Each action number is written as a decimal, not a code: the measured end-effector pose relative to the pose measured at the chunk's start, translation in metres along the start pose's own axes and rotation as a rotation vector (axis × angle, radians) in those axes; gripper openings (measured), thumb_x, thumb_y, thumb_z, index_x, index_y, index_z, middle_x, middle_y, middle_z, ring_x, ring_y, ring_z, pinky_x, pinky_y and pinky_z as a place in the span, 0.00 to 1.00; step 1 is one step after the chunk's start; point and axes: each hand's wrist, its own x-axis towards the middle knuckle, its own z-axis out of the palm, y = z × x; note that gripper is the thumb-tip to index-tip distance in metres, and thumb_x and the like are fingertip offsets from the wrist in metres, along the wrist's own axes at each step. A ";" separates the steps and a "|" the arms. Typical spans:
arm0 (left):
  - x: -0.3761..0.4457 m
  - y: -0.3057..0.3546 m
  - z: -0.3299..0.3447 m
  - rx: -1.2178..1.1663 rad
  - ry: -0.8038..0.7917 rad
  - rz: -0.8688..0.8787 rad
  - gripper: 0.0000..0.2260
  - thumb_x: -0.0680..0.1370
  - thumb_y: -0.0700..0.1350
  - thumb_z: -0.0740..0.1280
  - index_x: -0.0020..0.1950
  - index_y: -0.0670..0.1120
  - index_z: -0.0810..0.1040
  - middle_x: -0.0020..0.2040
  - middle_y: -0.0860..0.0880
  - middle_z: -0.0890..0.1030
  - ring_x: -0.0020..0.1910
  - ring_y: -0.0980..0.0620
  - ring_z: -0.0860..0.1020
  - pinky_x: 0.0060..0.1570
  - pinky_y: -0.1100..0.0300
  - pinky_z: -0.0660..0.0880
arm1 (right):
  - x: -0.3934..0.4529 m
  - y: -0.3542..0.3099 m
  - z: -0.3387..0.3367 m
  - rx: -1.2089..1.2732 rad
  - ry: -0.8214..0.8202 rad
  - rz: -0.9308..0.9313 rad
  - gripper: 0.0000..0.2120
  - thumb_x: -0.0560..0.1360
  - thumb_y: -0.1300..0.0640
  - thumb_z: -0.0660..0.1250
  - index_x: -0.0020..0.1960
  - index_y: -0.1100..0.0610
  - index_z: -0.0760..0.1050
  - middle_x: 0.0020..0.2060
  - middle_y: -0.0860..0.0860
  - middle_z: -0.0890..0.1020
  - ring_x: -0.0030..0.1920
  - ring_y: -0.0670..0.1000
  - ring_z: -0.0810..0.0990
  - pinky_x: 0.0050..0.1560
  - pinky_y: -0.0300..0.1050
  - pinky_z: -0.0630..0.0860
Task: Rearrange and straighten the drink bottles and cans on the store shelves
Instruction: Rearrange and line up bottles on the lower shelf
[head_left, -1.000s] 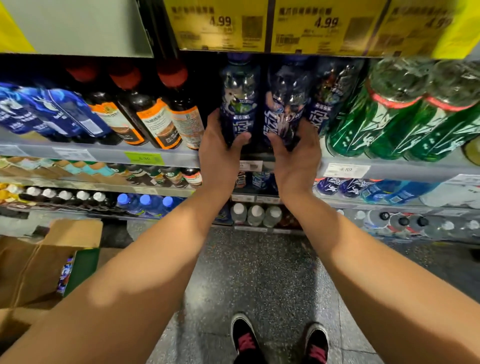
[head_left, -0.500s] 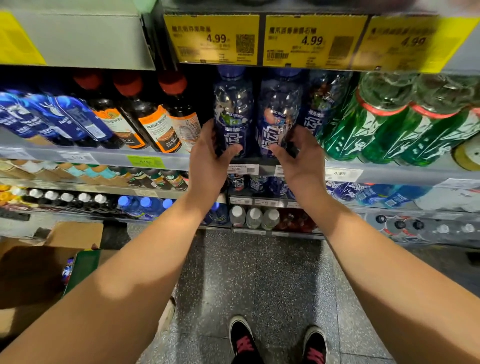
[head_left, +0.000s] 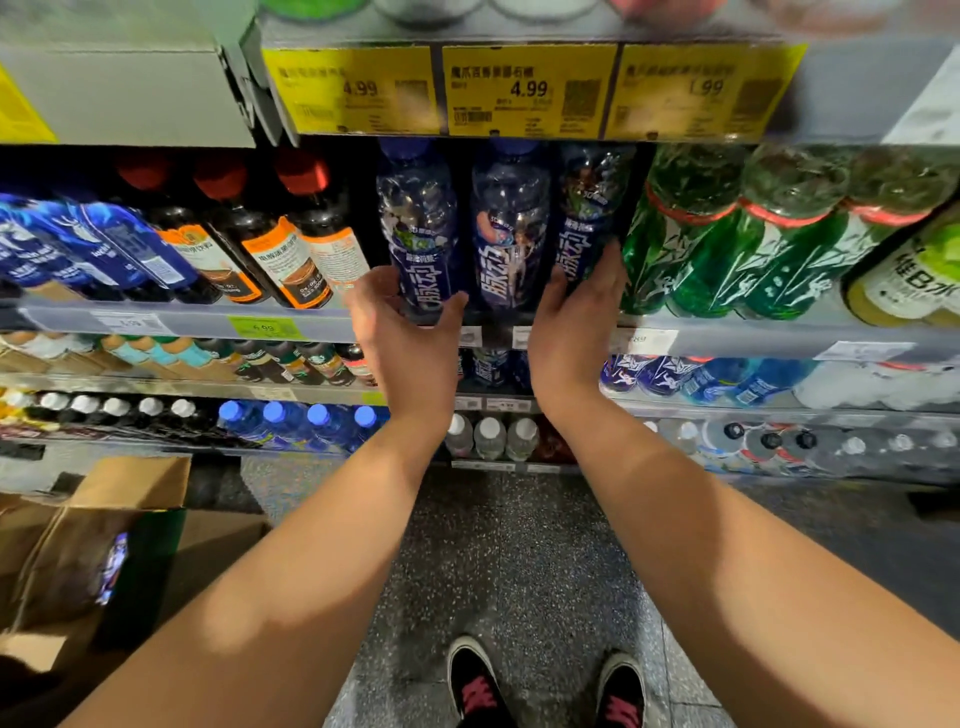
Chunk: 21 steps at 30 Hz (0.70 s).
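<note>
Three dark blue drink bottles stand side by side on the shelf (head_left: 727, 338) in front of me. My left hand (head_left: 405, 338) grips the base of the left blue bottle (head_left: 418, 228), thumb on its right side and fingers on its left. The middle blue bottle (head_left: 511, 234) stands free between my hands. My right hand (head_left: 574, 322) holds the base of the right blue bottle (head_left: 589, 213), with the thumb in the gap beside the middle bottle and the fingers round its right side.
Dark bottles with red caps and orange labels (head_left: 275, 244) lean to the left of the blue ones. Green bottles (head_left: 727, 244) lean on the right. Yellow price tags (head_left: 530, 88) hang above. Lower shelves hold more drinks. An open cardboard box (head_left: 78, 545) sits on the floor at left.
My right hand has shifted from the middle blue bottle to the right one. My left hand stays on the left bottle. The view has tilted upward.
</note>
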 end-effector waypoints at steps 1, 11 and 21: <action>-0.003 0.003 0.003 0.006 0.014 -0.001 0.20 0.70 0.47 0.79 0.53 0.47 0.71 0.49 0.47 0.74 0.44 0.54 0.72 0.43 0.68 0.69 | 0.003 -0.001 0.002 0.001 0.003 -0.005 0.28 0.83 0.58 0.59 0.79 0.65 0.53 0.76 0.62 0.61 0.76 0.58 0.62 0.72 0.38 0.57; -0.014 0.023 0.024 0.021 -0.028 -0.037 0.19 0.73 0.50 0.77 0.61 0.45 0.82 0.52 0.52 0.86 0.51 0.55 0.83 0.53 0.57 0.79 | 0.027 0.003 0.016 -0.103 0.005 -0.021 0.37 0.78 0.61 0.67 0.78 0.70 0.49 0.76 0.64 0.60 0.77 0.60 0.59 0.76 0.40 0.50; -0.010 0.021 0.033 0.055 -0.028 -0.045 0.19 0.73 0.51 0.77 0.61 0.47 0.82 0.52 0.52 0.86 0.51 0.54 0.84 0.52 0.52 0.81 | 0.040 -0.005 0.023 -0.068 0.085 0.060 0.34 0.73 0.62 0.72 0.72 0.71 0.59 0.64 0.66 0.74 0.62 0.63 0.76 0.61 0.52 0.75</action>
